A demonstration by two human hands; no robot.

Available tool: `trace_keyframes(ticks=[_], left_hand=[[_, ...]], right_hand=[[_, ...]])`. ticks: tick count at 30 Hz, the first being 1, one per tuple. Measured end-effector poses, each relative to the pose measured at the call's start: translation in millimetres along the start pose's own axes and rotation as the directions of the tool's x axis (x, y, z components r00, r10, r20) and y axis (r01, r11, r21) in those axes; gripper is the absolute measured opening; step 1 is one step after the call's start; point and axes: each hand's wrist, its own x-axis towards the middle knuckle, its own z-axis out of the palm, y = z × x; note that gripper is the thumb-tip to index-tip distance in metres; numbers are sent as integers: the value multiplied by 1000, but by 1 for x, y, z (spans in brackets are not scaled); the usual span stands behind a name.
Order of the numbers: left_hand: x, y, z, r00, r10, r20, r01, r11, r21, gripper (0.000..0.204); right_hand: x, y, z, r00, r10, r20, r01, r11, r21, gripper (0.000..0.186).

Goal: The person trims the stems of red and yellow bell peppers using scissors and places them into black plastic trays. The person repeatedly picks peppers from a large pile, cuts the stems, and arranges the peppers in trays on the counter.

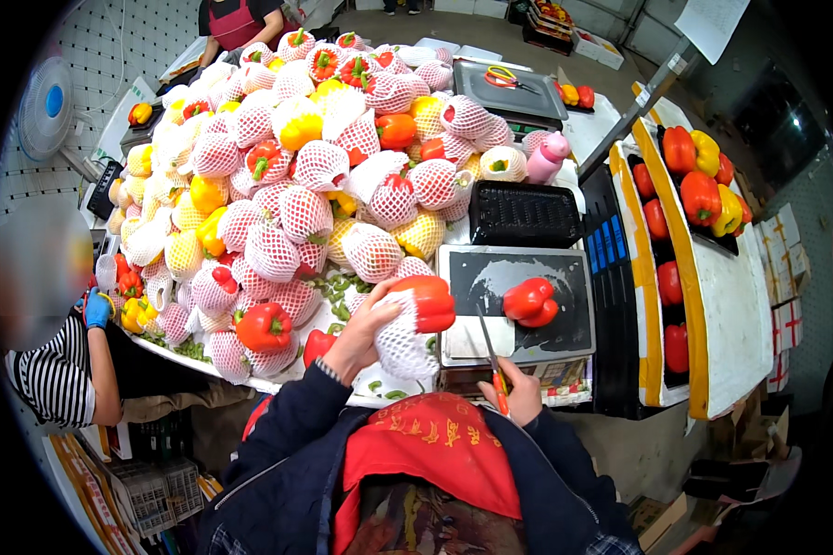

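Observation:
My left hand (pixel 359 335) is closed round a red bell pepper (pixel 428 302) whose lower part sits in a white foam net (pixel 404 344). The pepper is tilted and held above the table's front edge. In my right hand (pixel 520 393) is a knife (pixel 487 344) with an orange-red handle, its long thin blade pointing away from me. The blade passes over a white pad on a dark scale plate (pixel 565 277). A bare red bell pepper (pixel 530 302) lies on that plate, right of the blade. Green stem bits (pixel 344 289) are scattered beside my left hand.
Red and yellow peppers in foam nets (pixel 273 252) are heaped across the table. A black tray (pixel 525 214), a pink bottle (pixel 548 157) and scissors (pixel 503 77) stand behind the scale. Packed pepper trays (pixel 703 199) are at right. A co-worker's blue-gloved hand (pixel 97 307) is at left.

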Motion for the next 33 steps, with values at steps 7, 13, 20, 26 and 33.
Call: trace_keyframes(ticks=[7,13,20,26,33], left_hand=[[88,11,47,994,-45,100,-74,395,916,75],[106,-29,75,974,85,211,-218,80,973,78],[66,-30,50,924,277,263,-306,122,944,70],[9,2,-2,901,404,160,-250,181,951,20],[-46,41,-55,585,809,-61,67,26,997,48]], right_hand=[[-32,3,-19,958,249,-144,-218,955,203,45],[-33,4,-18,950,263,-169,-224,949,220,48],[-27,-7,-18,962,190,-198,-164,976,142,50],[-19,-11,-10,981,168,-95,-144,965,217,51],[-8,-24,5,995,96,-32,-89,979,184,47]])
